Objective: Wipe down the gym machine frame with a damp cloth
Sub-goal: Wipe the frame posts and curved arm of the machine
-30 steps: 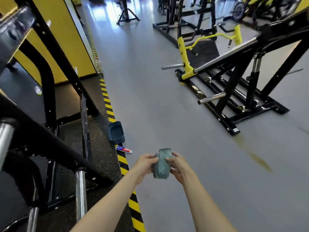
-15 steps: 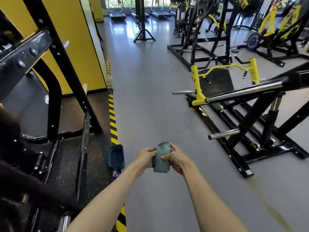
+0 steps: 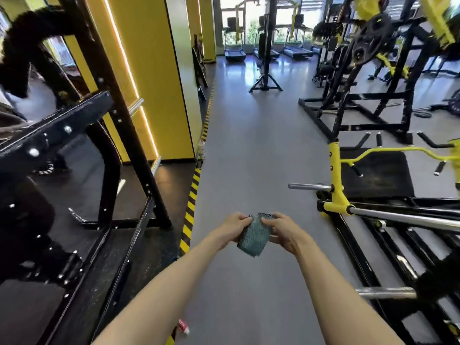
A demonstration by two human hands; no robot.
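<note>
I see left hand (image 3: 233,226) and right hand (image 3: 283,230) both gripping the folded teal cloth (image 3: 254,239), black machine frame (image 3: 119,125) at left.

1. Cloth (image 3: 254,236): teal fabric, coarse netted weave, matt;
2. Frame (image 3: 57,135): black painted metal, glossy, with shiny bolt heads;
3. Bar (image 3: 403,218): polished chrome, mirror-bright;
4. Floor (image 3: 249,145): grey, smooth, faint sheen;
5. Mat (image 3: 161,250): black, speckled, rough-looking.
</note>
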